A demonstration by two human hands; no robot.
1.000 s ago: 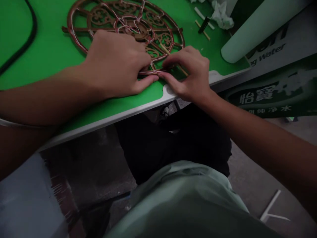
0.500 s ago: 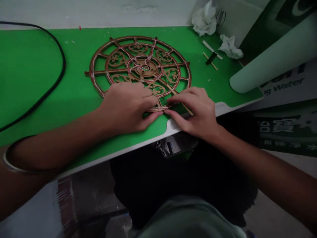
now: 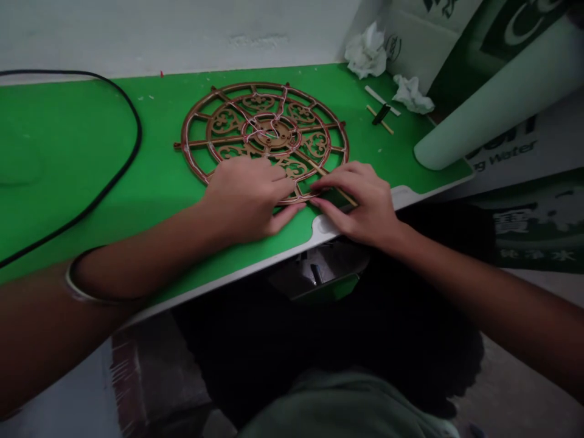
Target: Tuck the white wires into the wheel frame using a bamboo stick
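Note:
A brown round openwork frame (image 3: 210,144), like a spoked wheel with scroll patterns, lies on the green tabletop (image 3: 155,164). Thin red and white lines, maybe wire or thread, run along its rings and some spokes. My left hand (image 3: 249,198) is closed over its near rim, fingers curled and thumb along the outer edge. At the near right rim is my right hand (image 3: 360,198), thumb and fingers bent together with a thin wooden stick (image 3: 323,171) between them. The stick slants over the frame's near right part. The fingers hide part of the near rim.
A black cable (image 3: 137,115) loops across the left side. Crumpled tissues (image 3: 366,52) sit at the back right, near a black clip (image 3: 381,114) and short sticks. A pale cylinder (image 3: 483,103) leans over the right end. The table's white edge (image 3: 205,285) runs close below my wrists.
The camera view has shifted, so the table and frame appear a little lower and turned. Both hands keep about the same hold at the near rim.

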